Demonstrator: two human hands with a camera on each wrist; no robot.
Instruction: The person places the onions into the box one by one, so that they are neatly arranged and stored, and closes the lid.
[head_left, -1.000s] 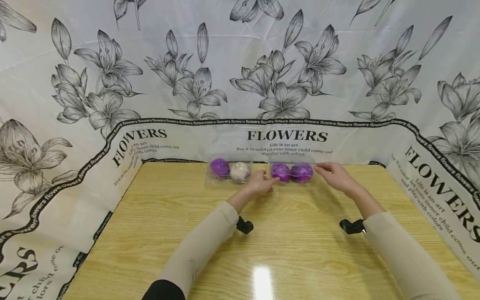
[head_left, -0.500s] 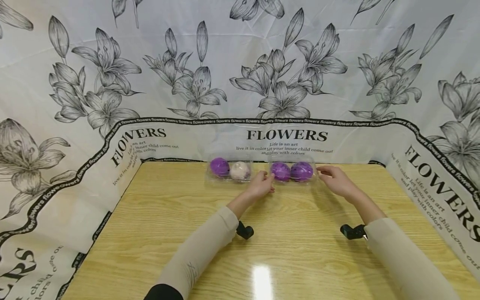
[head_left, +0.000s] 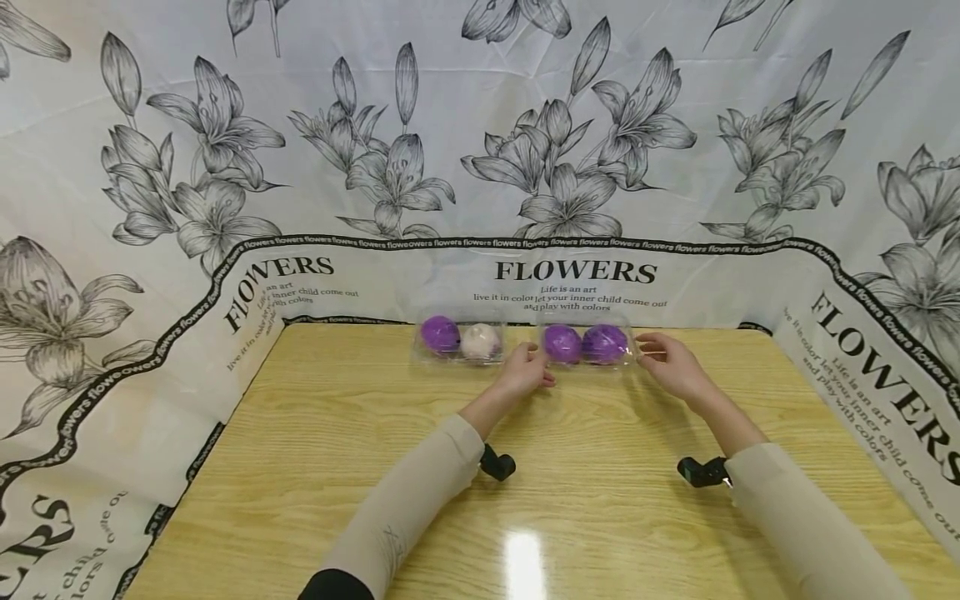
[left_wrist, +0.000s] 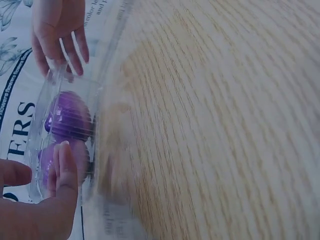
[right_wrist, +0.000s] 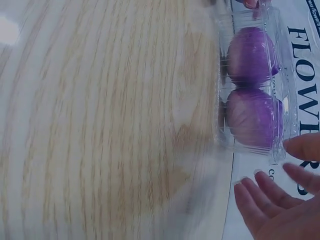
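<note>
At the back of the table stands a clear plastic box (head_left: 587,362) with two round purple things (head_left: 562,344) side by side in it; their kind is hard to tell. My left hand (head_left: 522,372) is at the box's left end. In the left wrist view its fingers (left_wrist: 66,167) are nearly straight along the box, the thumb apart from them. My right hand (head_left: 675,367) is at the right end. The right wrist view shows its thumb (right_wrist: 302,146) by the box's corner, the other fingers spread and holding nothing.
Left of my left hand stands a second clear plastic box (head_left: 459,360), holding one purple and one whitish round thing (head_left: 479,342). Behind both boxes a flower-printed cloth (head_left: 585,287) rises from the wooden table's (head_left: 585,492) back edge.
My left hand's extended finger has drawn back from the box's front. My right hand has shifted slightly right. The boxes stand almost where they were.
</note>
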